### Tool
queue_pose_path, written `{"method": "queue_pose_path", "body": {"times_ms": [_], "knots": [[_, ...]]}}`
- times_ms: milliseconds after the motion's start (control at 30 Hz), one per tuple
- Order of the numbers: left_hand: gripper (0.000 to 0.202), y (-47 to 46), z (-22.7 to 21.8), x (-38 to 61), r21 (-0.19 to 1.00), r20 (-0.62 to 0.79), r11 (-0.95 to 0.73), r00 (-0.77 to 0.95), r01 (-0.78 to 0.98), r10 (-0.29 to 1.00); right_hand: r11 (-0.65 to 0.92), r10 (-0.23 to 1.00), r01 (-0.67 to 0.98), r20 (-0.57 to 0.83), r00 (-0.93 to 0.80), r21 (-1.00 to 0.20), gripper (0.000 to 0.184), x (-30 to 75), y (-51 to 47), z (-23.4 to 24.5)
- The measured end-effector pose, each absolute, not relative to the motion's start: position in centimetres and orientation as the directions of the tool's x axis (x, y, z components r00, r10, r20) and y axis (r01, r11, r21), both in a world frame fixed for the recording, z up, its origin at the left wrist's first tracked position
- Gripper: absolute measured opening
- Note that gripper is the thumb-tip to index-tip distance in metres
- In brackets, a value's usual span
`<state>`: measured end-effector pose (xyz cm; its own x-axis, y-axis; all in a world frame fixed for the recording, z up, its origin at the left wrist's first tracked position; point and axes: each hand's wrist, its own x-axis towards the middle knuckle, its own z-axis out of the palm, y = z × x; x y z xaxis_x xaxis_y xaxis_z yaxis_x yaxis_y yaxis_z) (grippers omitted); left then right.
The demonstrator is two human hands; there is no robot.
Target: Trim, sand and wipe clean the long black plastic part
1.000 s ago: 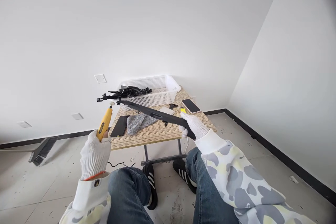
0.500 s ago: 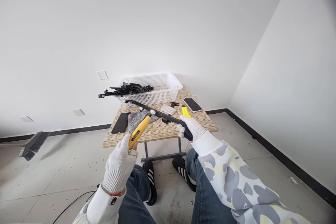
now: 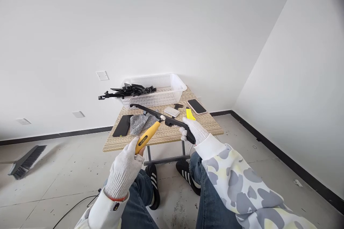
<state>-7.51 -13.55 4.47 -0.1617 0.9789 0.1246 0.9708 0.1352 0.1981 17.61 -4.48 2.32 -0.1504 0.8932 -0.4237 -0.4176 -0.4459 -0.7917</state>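
My left hand (image 3: 125, 166), in a white knit glove, is closed around the yellow-handled tool (image 3: 147, 137), which points up and to the right. Its small whitish tip meets or overlaps the edge of a long black plastic trim strip (image 3: 146, 110); firm contact is hard to judge. Gloved the same way, my right hand (image 3: 197, 130) grips the near right end of that strip. The strip slants over the small table (image 3: 163, 135), its far end by the basket. Behind the tool lies a grey cloth (image 3: 139, 123).
A white plastic basket (image 3: 176, 96) at the back holds a pile of black plastic parts (image 3: 131, 91), some jutting out left. On the table lie a black phone (image 3: 122, 126), a pink-edged phone (image 3: 197, 106), a white block (image 3: 171, 111) and a yellow object (image 3: 190, 114). A broom (image 3: 25, 161) is at left.
The tool in my left hand has moved right and slightly up, its tip travelling along the strip toward my right hand. The view has shifted slightly; my right hand keeps its grip.
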Motion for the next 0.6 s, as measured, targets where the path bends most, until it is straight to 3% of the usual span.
{"method": "queue_pose_path", "body": {"times_ms": [133,600], "knots": [[0.049,-13.68,4.31,-7.57,0.178,0.162,0.18,-0.209,0.967,0.964,-0.467,0.882,-0.437,-0.442,-0.164,-0.769,0.047,17.43,-4.76,2.38],[0.048,-13.6,5.17,-7.06,0.175,0.059,0.178,-0.191,0.968,0.98,-0.446,0.895,-0.336,-0.414,-0.165,-0.83,0.039,16.7,-5.17,2.89]]}}
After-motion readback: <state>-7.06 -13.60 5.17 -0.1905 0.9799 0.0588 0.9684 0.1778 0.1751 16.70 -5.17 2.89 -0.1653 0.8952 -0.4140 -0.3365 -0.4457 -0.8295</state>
